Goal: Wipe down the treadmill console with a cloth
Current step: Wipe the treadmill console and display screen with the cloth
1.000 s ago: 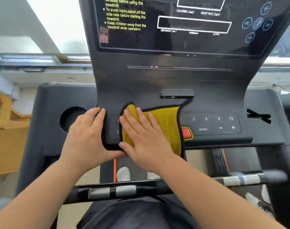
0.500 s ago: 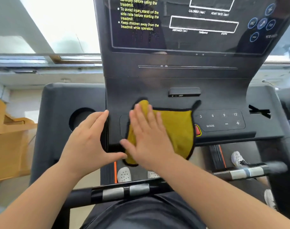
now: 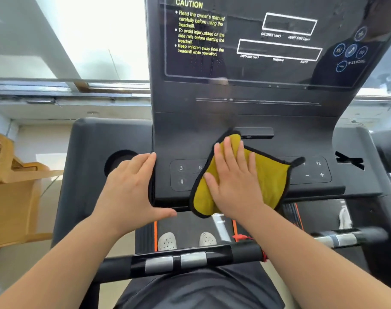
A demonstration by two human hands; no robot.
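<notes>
The black treadmill console (image 3: 245, 112) fills the upper middle, with a dark display above and a button strip below. A yellow cloth (image 3: 268, 181) with a black hem lies flat over the middle of the button strip, its lower edge hanging past the console's front lip. My right hand (image 3: 233, 181) presses flat on the cloth's left part, fingers spread and pointing up. My left hand (image 3: 132, 190) is braced against the console's left edge, thumb under the front lip, holding nothing. The buttons under the cloth are hidden.
A round cup holder (image 3: 120, 161) sits in the left tray. A black handlebar with silver sensor pads (image 3: 176, 263) crosses below my arms. Wooden furniture (image 3: 13, 190) stands at the left. My white shoes (image 3: 167, 240) rest on the belt below.
My right hand has slid the cloth to the right along the button strip, uncovering the left buttons. My left hand stays on the console's left edge.
</notes>
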